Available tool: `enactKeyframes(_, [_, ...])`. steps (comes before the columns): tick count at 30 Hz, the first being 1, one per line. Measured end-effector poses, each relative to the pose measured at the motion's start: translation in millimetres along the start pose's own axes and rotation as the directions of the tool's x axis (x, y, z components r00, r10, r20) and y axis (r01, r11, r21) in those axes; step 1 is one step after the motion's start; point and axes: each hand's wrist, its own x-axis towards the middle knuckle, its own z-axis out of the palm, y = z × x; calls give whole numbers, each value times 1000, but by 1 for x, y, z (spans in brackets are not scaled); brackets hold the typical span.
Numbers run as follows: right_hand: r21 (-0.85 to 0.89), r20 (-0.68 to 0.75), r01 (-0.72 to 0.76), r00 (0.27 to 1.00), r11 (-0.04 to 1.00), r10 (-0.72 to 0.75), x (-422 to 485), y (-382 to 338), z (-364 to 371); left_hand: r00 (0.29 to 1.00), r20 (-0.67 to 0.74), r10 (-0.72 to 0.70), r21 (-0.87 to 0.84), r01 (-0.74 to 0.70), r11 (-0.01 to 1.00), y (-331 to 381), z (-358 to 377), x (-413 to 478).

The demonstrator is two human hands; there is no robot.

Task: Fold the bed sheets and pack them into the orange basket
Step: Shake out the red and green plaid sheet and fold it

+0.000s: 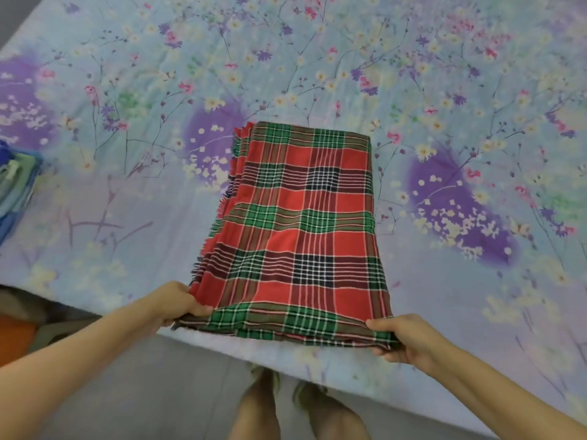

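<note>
We take the red and green plaid sheet (301, 223) as our mark. It lies on the bed (444, 90), folded into a long rectangle several layers thick. Frayed edges are stepped along its left side and a clean fold runs down its right. Its near end reaches the edge of the bed closest to us.

The left grip (178, 304) holds the sheet's near left corner, with the fingers curled round the layered edge and the thumb on top. The right grip (403, 339) pinches the near right corner, with the thumb lying on the cloth and the fingers tucked beneath it.

Under and all around the sheet the bed is pale blue, printed with small flowers and purple patches. Well to the left of the sheet, at the edge of view, sits a stack of folded blue and green cloths (16, 182). Below and to the left of the sheet, off the bed, we see an orange shape (16, 336), too cut off for us to tell what it is. Straight below the sheet, the person's feet (263, 379) stand on a grey floor (158, 392)
</note>
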Motion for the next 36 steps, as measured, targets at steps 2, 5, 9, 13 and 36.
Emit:
enactKeyframes(2, [-58, 75, -79, 994, 995, 83, -20, 25, -9, 1000, -6, -27, 87, 27, 996, -13, 9, -29])
enactKeyframes(5, [-82, 221, -148, 962, 986, 162, -41, 42, -21, 998, 49, -24, 117, 18, 993, -14, 7, -63])
enactKeyframes(9, [123, 183, -89, 981, 988, 65, -36, -3, -39, 1000, -2, 14, -150, -14, 989, 36, -21, -61])
enactKeyframes(13, [366, 117, 14, 991, 930, -61, -20, -75, -55, 998, 65, -13, -463, 42, 886, 98, -38, -45])
enactKeyframes(36, [-27, -226, 646, 739, 763, -634, 109, -234, 8, 633, -639, 437, 59, -526, 848, 223, -6, 123])
